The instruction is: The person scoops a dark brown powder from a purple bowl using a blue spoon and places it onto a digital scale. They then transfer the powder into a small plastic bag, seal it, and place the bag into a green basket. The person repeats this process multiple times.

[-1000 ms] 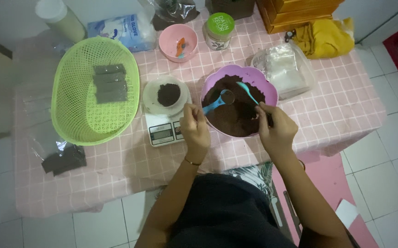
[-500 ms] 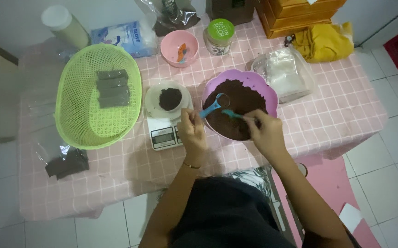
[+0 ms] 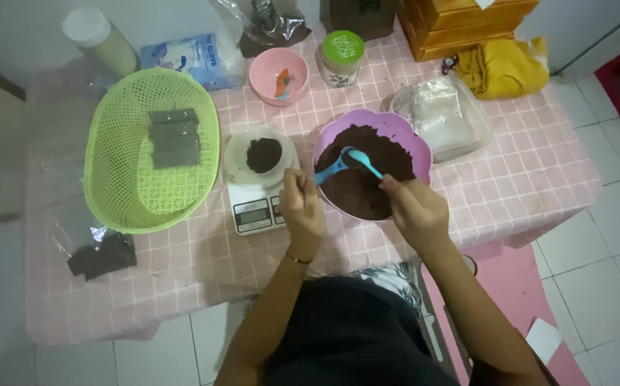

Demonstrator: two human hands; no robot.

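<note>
Over purple bowl (image 3: pixel 410 146) of brown powder (image 3: pixel 360 186) | both hands' fingers gripping blue spoons (image 3: pixel 333 170)

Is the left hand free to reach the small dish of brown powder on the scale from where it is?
Probably yes: the left hand sits just right of the dish on the scale, nothing between, though it holds a blue spoon.

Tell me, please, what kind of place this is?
Probably a home work corner for weighing out and packing a dark powder. On a pink checked tablecloth over a white tiled floor stand a small scale, a purple bowl of powder and a green basket.
</note>
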